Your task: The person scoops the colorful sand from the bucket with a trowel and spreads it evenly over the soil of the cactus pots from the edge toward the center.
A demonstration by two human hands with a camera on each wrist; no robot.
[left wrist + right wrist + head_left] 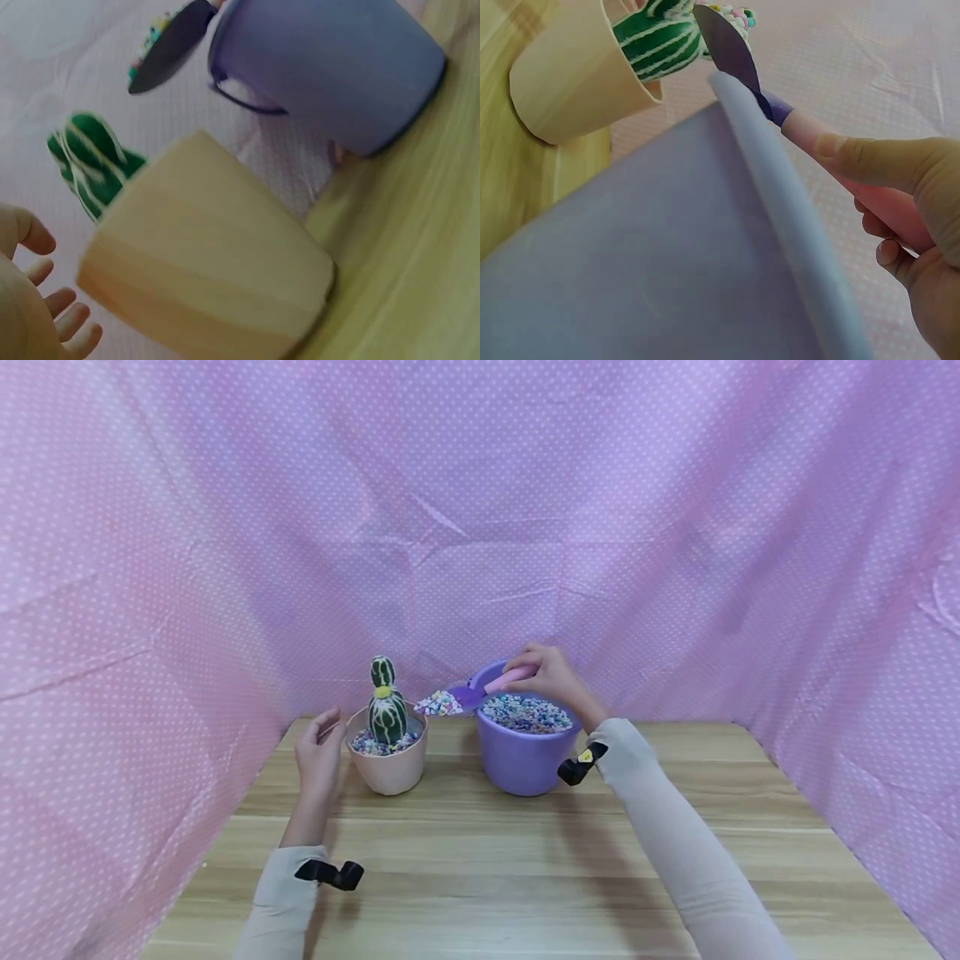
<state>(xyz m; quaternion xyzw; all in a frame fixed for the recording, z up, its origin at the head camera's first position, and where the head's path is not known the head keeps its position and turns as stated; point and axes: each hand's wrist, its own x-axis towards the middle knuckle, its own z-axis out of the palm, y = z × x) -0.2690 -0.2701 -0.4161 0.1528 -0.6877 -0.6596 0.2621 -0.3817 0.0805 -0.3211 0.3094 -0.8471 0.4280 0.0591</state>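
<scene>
My right hand (551, 677) grips the pink handle of a small purple trowel (468, 696). Multicoloured pebbles (439, 703) are heaped on its blade, which reaches left past the rim of a purple bucket (517, 758) toward a cream pot (390, 772). More pebbles fill much of the bucket. In the pot stands a green and white cactus (387, 717) with a yellow band, pebbles around its base. Beside the pot's left side is my left hand (318, 756), holding nothing, its fingers loosely bent. The left wrist view shows these fingers apart from the pot (210, 247).
Pot and bucket stand on a wooden table (465, 877), with a gap between them. Pink dotted cloth (480, 568) hangs behind and at both sides. A thin handle (244, 103) hangs along the bucket's side in the left wrist view.
</scene>
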